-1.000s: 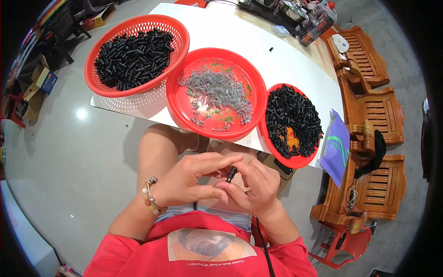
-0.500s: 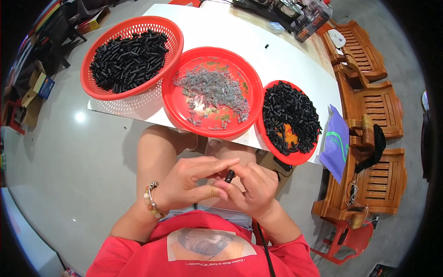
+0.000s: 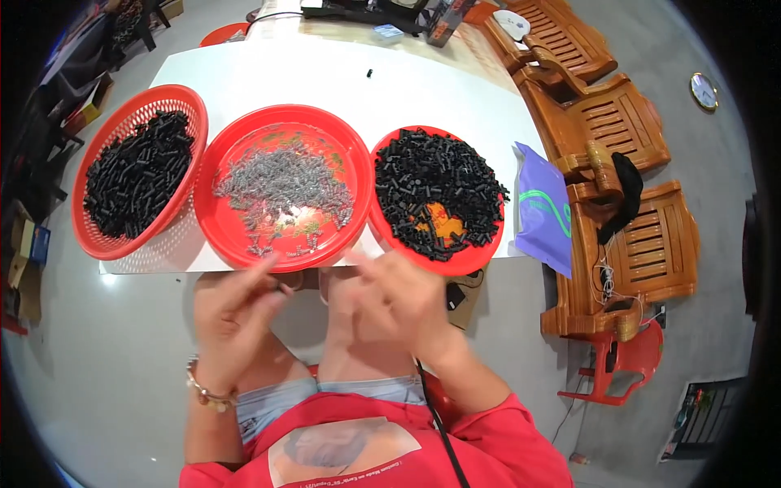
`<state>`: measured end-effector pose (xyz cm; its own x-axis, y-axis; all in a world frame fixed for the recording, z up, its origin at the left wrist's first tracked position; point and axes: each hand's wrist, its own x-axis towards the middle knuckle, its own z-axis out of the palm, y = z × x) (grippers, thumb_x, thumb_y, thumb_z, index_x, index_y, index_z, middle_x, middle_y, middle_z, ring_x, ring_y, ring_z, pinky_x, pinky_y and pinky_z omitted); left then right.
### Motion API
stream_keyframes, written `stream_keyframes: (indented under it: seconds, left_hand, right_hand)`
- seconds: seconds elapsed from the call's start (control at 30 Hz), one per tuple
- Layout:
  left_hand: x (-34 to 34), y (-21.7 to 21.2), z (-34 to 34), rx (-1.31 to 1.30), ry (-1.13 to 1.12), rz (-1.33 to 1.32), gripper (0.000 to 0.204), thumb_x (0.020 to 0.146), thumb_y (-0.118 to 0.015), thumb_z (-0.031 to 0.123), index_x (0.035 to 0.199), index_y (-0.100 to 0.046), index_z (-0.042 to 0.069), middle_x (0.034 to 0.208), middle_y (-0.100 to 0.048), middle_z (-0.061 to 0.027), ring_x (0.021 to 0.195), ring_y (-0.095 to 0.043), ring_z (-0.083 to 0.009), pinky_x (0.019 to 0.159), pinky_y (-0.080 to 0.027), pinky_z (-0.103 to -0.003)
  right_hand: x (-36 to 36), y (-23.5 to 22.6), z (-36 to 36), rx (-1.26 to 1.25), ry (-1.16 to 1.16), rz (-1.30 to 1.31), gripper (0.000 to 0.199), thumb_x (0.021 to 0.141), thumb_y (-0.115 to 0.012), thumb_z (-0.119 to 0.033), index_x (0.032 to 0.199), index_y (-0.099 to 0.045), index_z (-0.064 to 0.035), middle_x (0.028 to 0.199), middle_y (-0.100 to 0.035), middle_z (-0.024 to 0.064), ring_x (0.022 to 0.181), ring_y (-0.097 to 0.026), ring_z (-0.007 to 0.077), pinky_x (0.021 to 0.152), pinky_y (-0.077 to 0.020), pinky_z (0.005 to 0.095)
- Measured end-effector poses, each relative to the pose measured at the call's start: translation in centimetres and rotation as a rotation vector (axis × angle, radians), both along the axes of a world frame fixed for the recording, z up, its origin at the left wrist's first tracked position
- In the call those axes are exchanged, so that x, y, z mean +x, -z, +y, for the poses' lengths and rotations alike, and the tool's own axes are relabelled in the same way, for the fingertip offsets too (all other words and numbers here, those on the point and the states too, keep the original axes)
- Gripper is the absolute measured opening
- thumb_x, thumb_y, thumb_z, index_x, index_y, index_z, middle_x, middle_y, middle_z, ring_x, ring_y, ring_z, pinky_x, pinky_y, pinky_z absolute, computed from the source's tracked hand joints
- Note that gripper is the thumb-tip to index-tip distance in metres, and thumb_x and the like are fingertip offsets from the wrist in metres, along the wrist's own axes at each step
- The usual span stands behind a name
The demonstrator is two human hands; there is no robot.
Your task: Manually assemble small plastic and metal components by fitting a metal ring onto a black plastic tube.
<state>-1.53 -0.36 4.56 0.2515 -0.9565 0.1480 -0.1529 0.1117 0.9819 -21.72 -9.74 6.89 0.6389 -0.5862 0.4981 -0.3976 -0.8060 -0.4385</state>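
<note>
My left hand (image 3: 228, 319) seems to pinch a small dark piece (image 3: 283, 288) at its fingertips, near the red tray (image 3: 285, 110); my right hand (image 3: 408, 297) blurs, grip untellable. The piece should feel light and stiff, best held mid-length.

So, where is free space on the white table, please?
Widest: white tabletop beyond the red basin, around one small black piece. A narrow strip separates the red tray from the purple bag. Crowded: the near edge, with perforated basket, basin, tray.
</note>
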Motion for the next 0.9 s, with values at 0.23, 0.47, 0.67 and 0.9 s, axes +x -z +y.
stream_keyframes:
  seconds: [0.23, 0.47, 0.67, 0.9]
  left_hand:
    - [9.8, -2.6, -3.8, -0.148, -0.669, -0.914, 0.023, 0.085, -0.061, 0.003, 0.106, -0.067, 0.007, 0.093, -0.066, -0.0078, 0.085, -0.061, -0.0169, 0.078, -0.047, -0.028]
    - [14.0, -1.4, -4.8, -0.139, -0.708, -1.068, 0.023, 0.086, -0.059, 0.006, 0.108, -0.067, 0.008, 0.101, -0.066, -0.0102, 0.102, -0.058, -0.0207, 0.090, -0.044, -0.031]
    - [8.0, -1.4, -2.6, -0.221, -0.607, -0.573, 0.022, 0.090, -0.056, 0.003, 0.110, -0.064, 0.002, 0.108, -0.064, -0.0074, 0.097, -0.060, -0.0134, 0.085, -0.047, -0.026]
    - [-1.2, 1.2, -1.1, 0.177, 0.016, 0.170, 0.020, 0.084, -0.065, 0.005, 0.103, -0.066, 0.001, 0.090, -0.068, -0.0045, 0.077, -0.062, -0.0085, 0.067, -0.049, -0.021]
  right_hand:
    - [-7.5, 3.6, -7.6, 0.136, 0.671, 0.086, 0.011, 0.080, -0.065, -0.016, 0.084, -0.071, -0.0066, 0.080, -0.063, 0.0091, 0.071, -0.062, 0.0271, 0.063, -0.0486, 0.0367]
    - [-7.9, 5.1, -8.9, 0.161, 0.630, 0.336, 0.014, 0.077, -0.067, -0.021, 0.081, -0.072, -0.0081, 0.081, -0.063, 0.0079, 0.073, -0.063, 0.0284, 0.065, -0.0496, 0.0398]
    - [-7.2, 4.5, -8.5, 0.160, 0.591, 0.378, 0.012, 0.076, -0.066, -0.018, 0.079, -0.070, -0.0072, 0.081, -0.063, 0.0080, 0.072, -0.063, 0.0286, 0.064, -0.0499, 0.0399]
    - [-2.7, 1.9, -3.2, 0.407, 0.127, 0.002, 0.013, 0.076, -0.067, -0.008, 0.086, -0.061, -0.0011, 0.072, -0.061, 0.0097, 0.054, -0.059, 0.0173, 0.052, -0.0472, 0.0290]
